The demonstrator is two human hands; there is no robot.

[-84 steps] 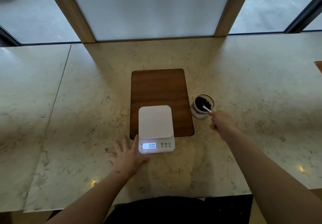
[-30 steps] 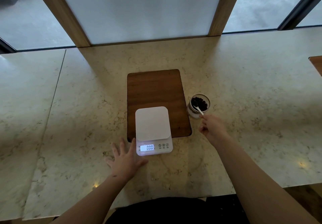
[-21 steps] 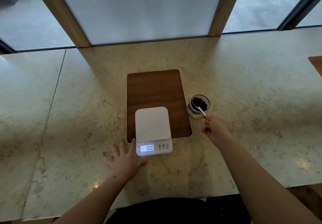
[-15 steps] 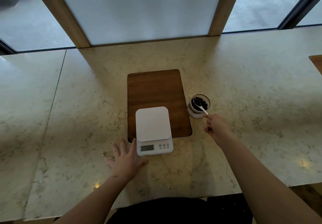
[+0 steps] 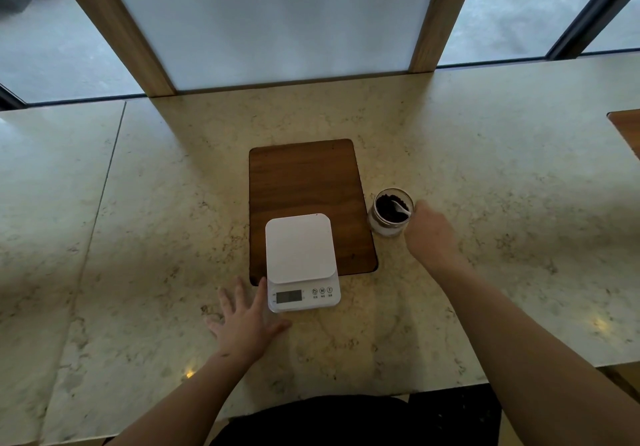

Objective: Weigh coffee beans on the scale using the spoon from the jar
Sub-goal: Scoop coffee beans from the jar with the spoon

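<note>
A white digital scale [image 5: 300, 258] sits on the near end of a dark wooden board [image 5: 304, 182]; its display is dark and its platform bare. To the board's right stands a small glass jar [image 5: 389, 229] filled with dark coffee beans [image 5: 386, 210]. A white spoon [image 5: 401, 207] has its bowl in the beans. My right hand [image 5: 431, 234] is closed on the spoon's handle at the jar's right rim. My left hand [image 5: 247, 321] lies flat on the counter, fingers spread, touching the scale's front left corner.
The marble counter [image 5: 138, 237] runs wide to both sides, with a seam at the left. Wooden window posts [image 5: 114, 26] and a frosted panel rise at the back edge. Another wooden board's corner [image 5: 627, 126] shows at the far right.
The scale's display went from lit, reading 0.00, to dark. My right hand moved up closer to the jar's rim, still on the spoon handle. My left hand stayed put.
</note>
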